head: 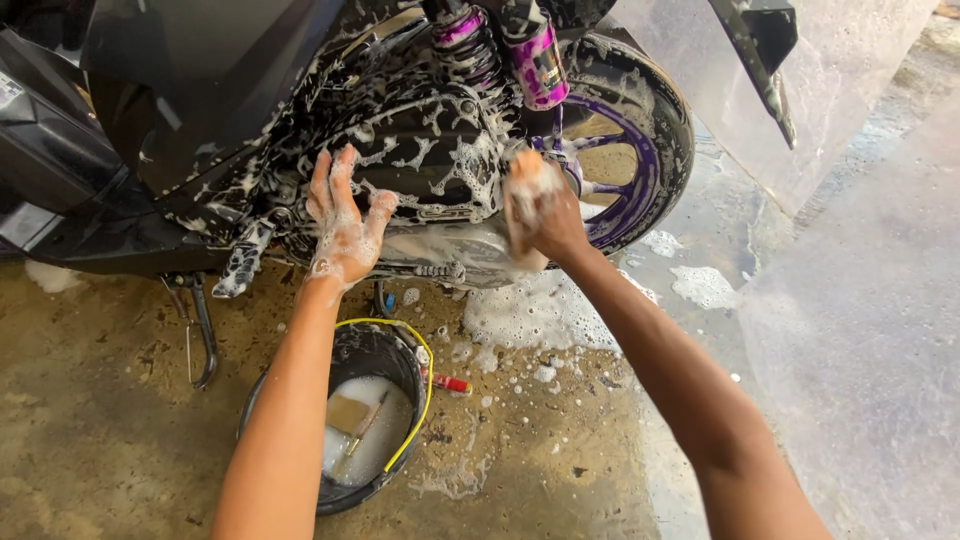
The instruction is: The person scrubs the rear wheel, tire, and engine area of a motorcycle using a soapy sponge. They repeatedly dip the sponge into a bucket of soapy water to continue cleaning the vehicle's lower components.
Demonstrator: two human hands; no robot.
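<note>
Wet concrete floor [120,440], soapy scooter [420,150], right hand [555,225] gripping sponge [525,185]

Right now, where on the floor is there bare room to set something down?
Bare concrete lies left of the black bucket, below the kickstand, and on the wet floor right of the rear wheel. Suds crowd the patch between bucket and wheel.

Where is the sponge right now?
In the head view, the sponge is in the right hand, pressed against the soapy engine casing, just left of the purple rear wheel.
</note>
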